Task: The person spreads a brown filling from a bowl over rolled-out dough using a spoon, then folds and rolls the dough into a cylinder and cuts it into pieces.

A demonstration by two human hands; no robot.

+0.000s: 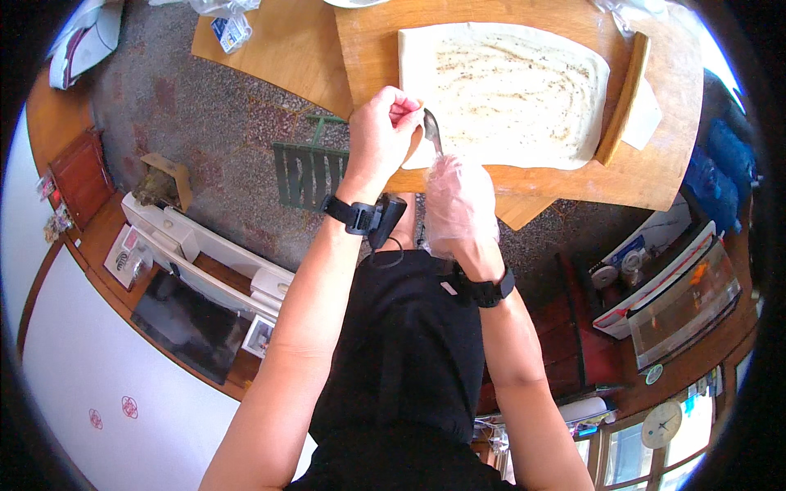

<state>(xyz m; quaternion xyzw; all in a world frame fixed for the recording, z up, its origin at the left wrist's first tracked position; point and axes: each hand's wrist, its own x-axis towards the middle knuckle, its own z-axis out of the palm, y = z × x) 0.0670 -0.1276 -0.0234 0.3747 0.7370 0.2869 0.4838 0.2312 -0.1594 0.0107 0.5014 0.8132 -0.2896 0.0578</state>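
A thin rectangular sheet of dough (509,92) lies on a wooden board (651,178), smeared with streaks of brown, speckled filling. My right hand (460,199), in a clear plastic glove, grips a metal spoon (431,130) near the dough's left edge. Beside the spoon's bowl is my bare left hand (384,135), its thumb and fingers pinched together. Whether anything is between those fingertips is hidden. Along the right side of the dough rests a wooden rolling pin (623,101).
A white sheet (643,116) is partly under the rolling pin. Another wooden surface (276,55) extends left, bearing a small plastic packet (231,32). Below it stands a green slatted stool (310,175). Clear plastic (626,12) lies at the board's far right.
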